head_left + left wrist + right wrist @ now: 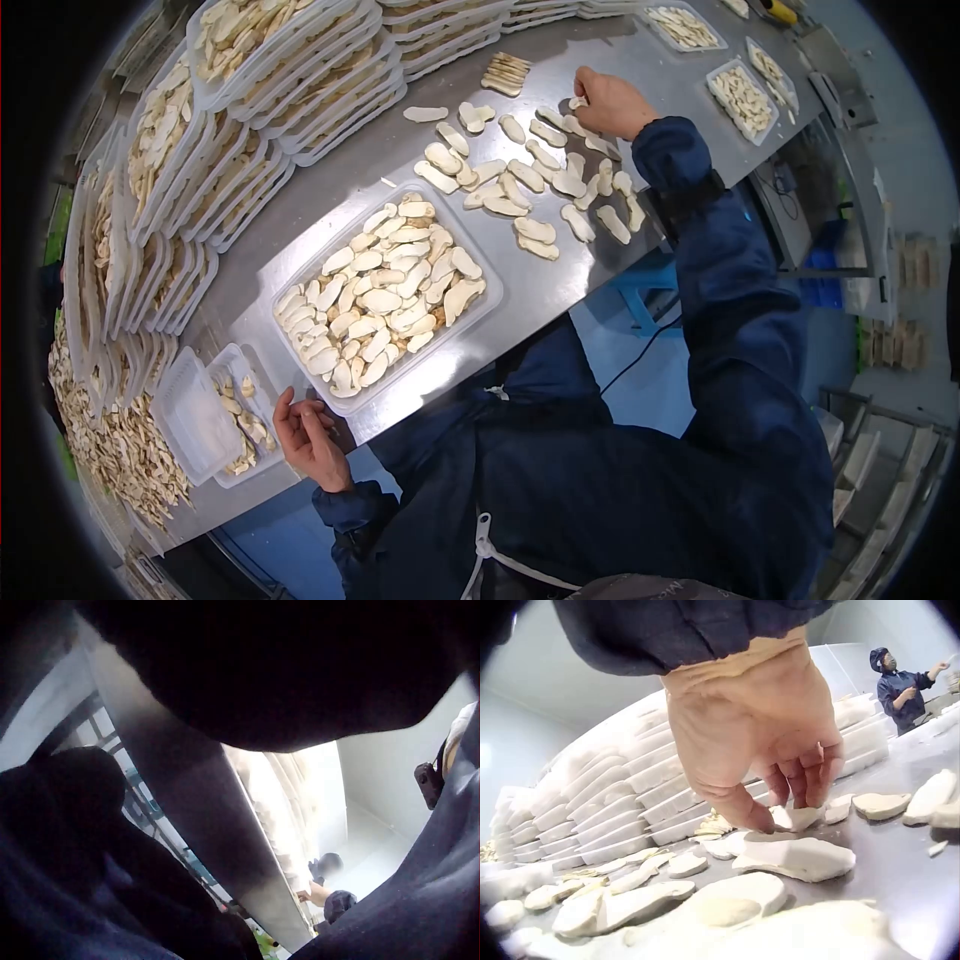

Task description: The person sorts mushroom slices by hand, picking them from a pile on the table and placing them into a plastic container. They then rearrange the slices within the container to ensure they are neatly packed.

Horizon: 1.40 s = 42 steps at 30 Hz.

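Observation:
My right hand (612,103) is at the far side of the steel table, its thumb and fingertips pinching a pale mushroom slice (795,818). Many loose mushroom slices (536,231) are spread flat on the metal around and below that hand. By the table's front edge, my left hand (312,440) hangs with loosely bent fingers and holds nothing, close to the corner of a clear plastic tray (492,296). Mushroom slices (382,300) fill this tray. The left wrist view shows mostly dark sleeve and the table edge; the left hand is hidden there.
Tall stacks of filled white trays (330,110) line the table's back and left. A small bundle of slices (506,74) lies before them. Left of my left hand stand small plastic boxes (190,415). More filled trays (742,100) sit far right. Another person (906,690) stands beyond.

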Each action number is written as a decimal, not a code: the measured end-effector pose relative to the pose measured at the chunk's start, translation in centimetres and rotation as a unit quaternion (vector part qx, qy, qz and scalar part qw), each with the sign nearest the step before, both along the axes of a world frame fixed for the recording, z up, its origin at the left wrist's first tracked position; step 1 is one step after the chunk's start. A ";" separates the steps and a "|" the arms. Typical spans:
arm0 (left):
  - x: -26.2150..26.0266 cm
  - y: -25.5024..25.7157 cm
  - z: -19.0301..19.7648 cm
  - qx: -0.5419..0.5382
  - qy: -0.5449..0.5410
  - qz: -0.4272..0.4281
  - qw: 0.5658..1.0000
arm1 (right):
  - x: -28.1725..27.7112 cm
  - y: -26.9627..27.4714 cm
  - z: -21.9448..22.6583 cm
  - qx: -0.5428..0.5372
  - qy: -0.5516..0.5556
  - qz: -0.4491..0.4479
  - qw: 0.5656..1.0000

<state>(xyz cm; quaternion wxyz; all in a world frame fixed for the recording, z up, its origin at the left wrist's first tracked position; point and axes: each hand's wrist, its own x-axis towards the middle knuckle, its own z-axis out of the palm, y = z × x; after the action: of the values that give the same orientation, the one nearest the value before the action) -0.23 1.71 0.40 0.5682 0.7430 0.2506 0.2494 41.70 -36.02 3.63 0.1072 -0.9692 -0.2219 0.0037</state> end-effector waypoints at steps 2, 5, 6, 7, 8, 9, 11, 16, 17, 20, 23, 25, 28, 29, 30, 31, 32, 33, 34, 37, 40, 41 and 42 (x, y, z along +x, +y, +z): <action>0.0 0.0 0.0 0.004 -0.002 -0.004 1.000 | -0.3 -0.9 0.0 0.023 -0.002 0.016 1.000; 0.0 0.1 0.0 0.006 -0.006 -0.005 1.000 | -2.8 -2.0 1.9 0.076 -0.037 0.014 0.996; 0.0 0.1 -0.1 0.005 -0.008 -0.005 1.000 | -4.3 -2.5 2.6 0.096 -0.054 0.008 0.994; 0.0 0.1 -0.1 0.003 -0.007 -0.005 1.000 | -5.9 -3.2 2.8 0.083 -0.077 0.012 0.993; 0.0 0.1 -0.1 0.001 -0.005 -0.004 1.000 | -7.6 -4.0 3.0 0.070 -0.098 0.015 0.993; -0.1 0.1 -0.1 -0.002 -0.003 -0.005 1.000 | -8.9 -4.7 3.1 0.057 -0.119 0.017 0.991; -0.1 0.2 -0.2 -0.001 -0.006 -0.012 1.000 | -10.6 -6.1 1.8 0.030 -0.113 -0.008 0.993; -0.2 0.5 -0.3 0.000 -0.014 -0.024 1.000 | -13.3 -8.1 0.4 0.071 -0.114 0.008 0.991; -0.2 0.6 -0.5 -0.001 -0.015 -0.023 1.000 | -13.7 -8.5 0.4 0.111 -0.092 -0.026 0.989; -0.2 0.5 -0.5 -0.001 -0.016 -0.020 1.000 | -14.2 -10.3 0.0 0.180 -0.034 -0.106 0.977; -0.1 0.3 -0.4 -0.012 -0.016 -0.020 1.000 | -14.6 -10.8 -0.9 0.157 -0.020 -0.140 0.977; -0.1 0.4 -0.4 -0.014 -0.020 -0.022 0.999 | -14.7 -9.9 -0.7 0.153 -0.032 -0.150 0.976; -0.2 0.7 -0.8 -0.005 -0.029 -0.031 0.999 | -14.3 -9.3 -1.1 0.139 -0.055 -0.145 0.978; -0.2 0.7 -0.8 -0.003 -0.031 -0.033 0.999 | -14.1 -9.2 -1.3 0.133 -0.063 -0.139 0.979; -0.2 0.7 -0.8 -0.002 -0.032 -0.034 0.999 | -14.1 -9.0 -1.3 0.138 -0.065 -0.140 0.978; -0.2 0.7 -0.8 -0.009 -0.030 -0.032 0.999 | -14.1 -9.0 -1.3 0.142 -0.066 -0.141 0.977; -0.3 0.7 -0.8 -0.015 -0.026 -0.028 0.999 | -14.1 -9.0 -1.4 0.147 -0.066 -0.141 0.977; -0.4 0.7 -0.8 -0.021 -0.022 -0.022 0.999 | -13.9 -9.3 -2.0 0.136 -0.091 -0.133 0.978; -0.3 0.6 -1.1 -0.031 -0.043 -0.029 0.998 | -14.1 -9.2 -2.1 0.121 -0.098 -0.141 0.978; -0.3 0.4 -0.8 -0.028 -0.028 -0.025 0.999 | -14.2 -9.6 -2.3 0.148 -0.154 -0.113 0.970; -0.1 -0.2 0.0 -0.034 -0.020 -0.016 0.999 | -16.3 -4.4 1.7 0.179 -0.161 -0.046 0.970; -0.1 -0.3 0.2 -0.045 -0.019 -0.019 0.999 | -17.3 -1.8 3.1 0.194 -0.158 -0.007 0.968; 0.0 -0.3 0.3 -0.058 -0.023 -0.026 0.998 | -18.5 1.0 4.1 0.208 -0.159 0.028 0.965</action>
<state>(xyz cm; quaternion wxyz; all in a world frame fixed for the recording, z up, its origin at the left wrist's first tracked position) -0.27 1.43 0.73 0.6221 0.7092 0.2324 0.2365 23.23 -35.04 7.78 0.2692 -0.9072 -0.2587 -0.1938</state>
